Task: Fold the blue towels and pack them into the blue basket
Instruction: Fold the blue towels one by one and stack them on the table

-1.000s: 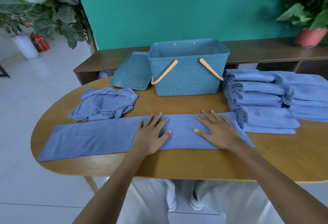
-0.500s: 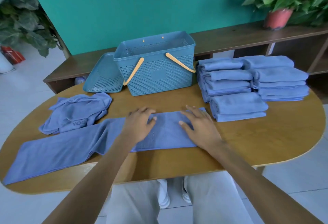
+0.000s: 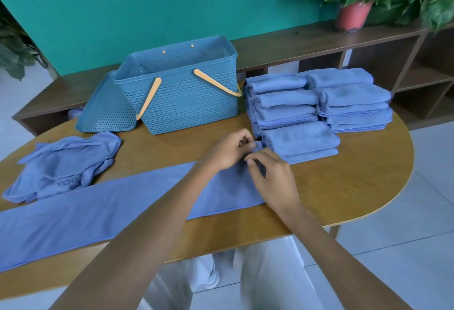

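A long blue towel (image 3: 98,209), folded into a strip, lies across the front of the wooden table (image 3: 344,187). My left hand (image 3: 231,150) pinches the far corner of its right end. Just in front of it, my right hand (image 3: 272,179) pinches the near corner of the same end. The blue basket (image 3: 186,103) with orange handles stands behind, its inside hidden by the near wall. Several folded blue towels (image 3: 317,103) are stacked to the right of the basket. A crumpled blue towel (image 3: 66,164) lies at the left.
The basket's lid (image 3: 105,110) leans against the basket's left side. A dark wooden shelf (image 3: 319,42) runs along the teal wall behind the table, carrying a potted plant (image 3: 353,14) at the right. The table's rounded right edge is near the towel stacks.
Both hands slid right along the strip from flat pressing at its middle and now pinch the two corners of its right end. The camera view swung right and closer.
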